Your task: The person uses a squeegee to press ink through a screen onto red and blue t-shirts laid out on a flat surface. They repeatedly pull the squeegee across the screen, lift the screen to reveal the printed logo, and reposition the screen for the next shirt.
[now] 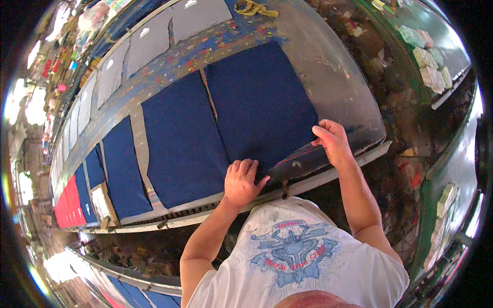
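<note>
A large navy fabric panel (264, 97) lies on the long printing table right in front of me. At its near right corner, my right hand (333, 141) is closed, pinching the edge between thumb and fingertips. My left hand (241, 182) is at the near left corner, its fingers curled down on the cloth and the thumb to the right of them, with the edge bunched up between. Its fingertips are partly hidden. Just left of this panel lies a second navy panel (182, 138), separated from it by a narrow gap that tapers toward me.
More navy panels (126, 167) and red pieces (69, 205) continue leftward. A framed screen (104, 204) stands at the near edge. Grey panels (149, 43) line the far side, beside a yellowish strap (257, 8). A metal rail (318, 177) runs along the table's near edge.
</note>
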Demonstrator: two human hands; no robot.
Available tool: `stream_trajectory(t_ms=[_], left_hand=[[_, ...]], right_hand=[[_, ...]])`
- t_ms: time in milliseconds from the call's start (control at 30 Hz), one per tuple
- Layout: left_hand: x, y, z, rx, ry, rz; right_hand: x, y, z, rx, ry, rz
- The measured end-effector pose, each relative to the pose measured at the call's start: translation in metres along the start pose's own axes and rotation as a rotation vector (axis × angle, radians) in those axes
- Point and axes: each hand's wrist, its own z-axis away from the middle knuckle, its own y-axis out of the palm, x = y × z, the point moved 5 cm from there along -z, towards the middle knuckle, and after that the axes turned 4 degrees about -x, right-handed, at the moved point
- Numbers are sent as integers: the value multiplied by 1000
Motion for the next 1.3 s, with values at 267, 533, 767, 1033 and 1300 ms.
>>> stream_trajectory(t_ms=[267,533,767,1033,1300], left_hand=[[56,-75,-65,-256,-274,-60],[55,-244,-205,-902,-290,100],[42,-256,-211,-992,-177,40],[63,-139,-111,-606,-469,472],[50,-41,5,-396,-783,905]], right_hand=[[72,35,-83,132,-48,-335],[297,68,-131,203,-567,-298],[320,51,-105,313,-749,-354],[171,-6,-93,59,-309,-193],[50,-38,-22,70,-152,269]])
